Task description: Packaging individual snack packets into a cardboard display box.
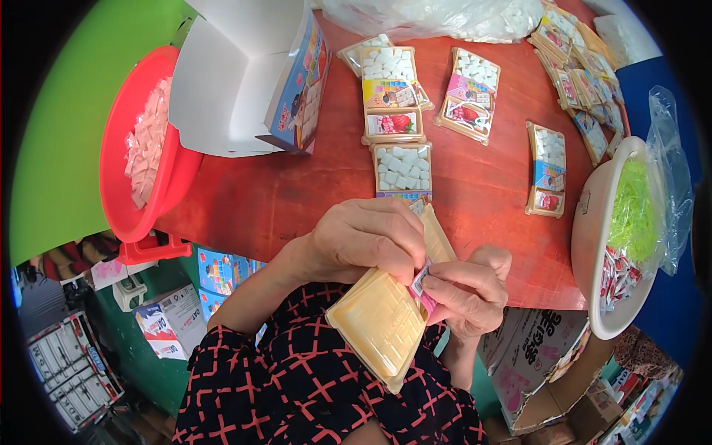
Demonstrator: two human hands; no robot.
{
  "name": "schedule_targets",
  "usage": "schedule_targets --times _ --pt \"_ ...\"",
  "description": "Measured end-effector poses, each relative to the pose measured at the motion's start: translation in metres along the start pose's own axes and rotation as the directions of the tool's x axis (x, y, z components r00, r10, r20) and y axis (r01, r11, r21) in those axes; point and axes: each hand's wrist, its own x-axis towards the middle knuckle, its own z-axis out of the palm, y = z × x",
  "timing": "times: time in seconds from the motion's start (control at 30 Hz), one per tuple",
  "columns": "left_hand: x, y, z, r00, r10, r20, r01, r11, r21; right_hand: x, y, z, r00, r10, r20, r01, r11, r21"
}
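Observation:
A shallow yellowish plastic candy tray (377, 315) is held tilted above my lap, its ribbed underside facing up. Around its middle runs a pink printed paper sleeve (423, 291). My left hand (371, 236) is closed, its fingertips on the tray beside the sleeve. From the other side my right hand (471, 293) pinches the sleeve between thumb and fingers. Just beyond my left hand lies a tray of white candies (403, 167) on the red table (259, 189). Whatever is inside the held tray is hidden.
Sleeved candy packs (469, 93) lie farther back, with a heap of them (582, 63) at far right. An open box (230, 81) and a red basin (122, 96) of pink pieces stand left. At right is a white basin (582, 245) with green shreds and sachets.

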Motion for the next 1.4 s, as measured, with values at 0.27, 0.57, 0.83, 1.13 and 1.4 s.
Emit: schedule_targets --times 0.27,0.57,0.83,1.13,1.4 --pt "-0.008 -0.001 0.004 0.994 0.013 -0.110 -0.007 0.998 0.062 0.001 0.003 0.002 0.999 -0.044 0.028 0.043 0.998 0.037" --pt "-0.012 -0.001 0.003 0.997 0.044 -0.059 -0.035 0.989 0.147 0.008 0.009 -0.003 0.992 -0.068 0.110 0.061 0.996 0.071" --pt "-0.036 -0.018 0.010 0.960 -0.214 -0.182 0.219 0.976 0.006 0.009 0.014 0.002 0.966 0.117 0.228 -0.179 0.945 0.273" --pt "-0.028 0.001 0.062 0.702 -0.677 -0.220 0.553 0.713 -0.430 -0.029 -0.008 0.009 0.693 0.715 0.092 -0.590 0.490 0.641" --pt "-0.033 0.007 0.071 0.643 -0.755 -0.126 0.602 0.600 -0.526 -0.043 -0.017 0.000 0.591 0.790 0.166 -0.678 0.374 0.632"
